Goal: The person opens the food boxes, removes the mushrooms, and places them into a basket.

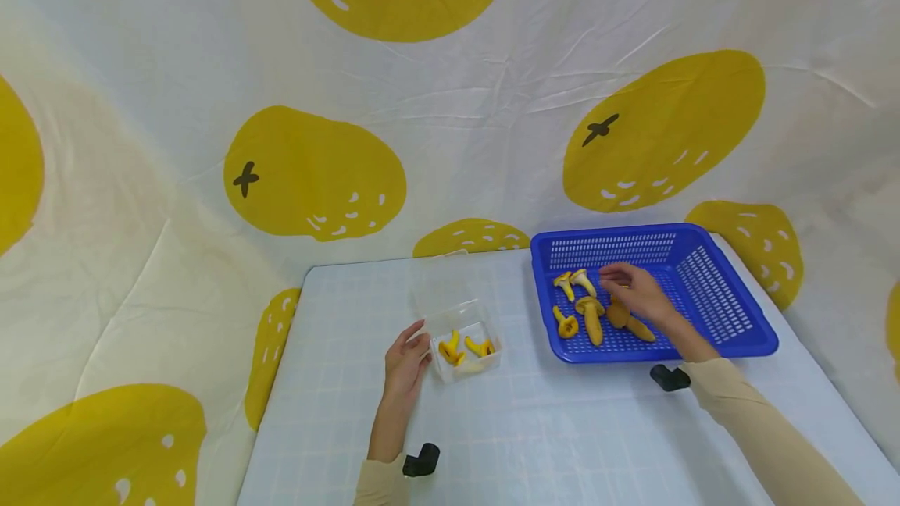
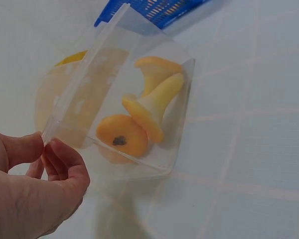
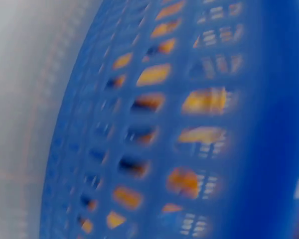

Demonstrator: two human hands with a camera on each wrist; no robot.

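Observation:
My left hand [image 1: 405,361] pinches the left rim of a clear plastic box [image 2: 154,169] between thumb and fingers. Inside the box lie several yellow chanterelle mushrooms [image 2: 154,107]; its clear lid [image 1: 441,285] is folded back. Over the blue basket [image 1: 755,346] hovers my right hand [image 1: 638,293], fingers loosely bent toward the left, with nothing visible between them. Just below it are a brownish mushroom [image 1: 638,328] and another thick-stemmed one [image 1: 593,322]. Smaller yellow mushrooms [image 1: 566,325] lie along the basket's left side. In the right wrist view the basket wall [image 3: 139,114] hides the hand.
The box and basket stand apart on a table with a pale checked cloth [image 1: 520,443], the basket at the back right. Behind the table hangs a white curtain [image 1: 478,123] with large yellow fruit prints. A black wrist camera mount [image 1: 422,461] shows near each sleeve.

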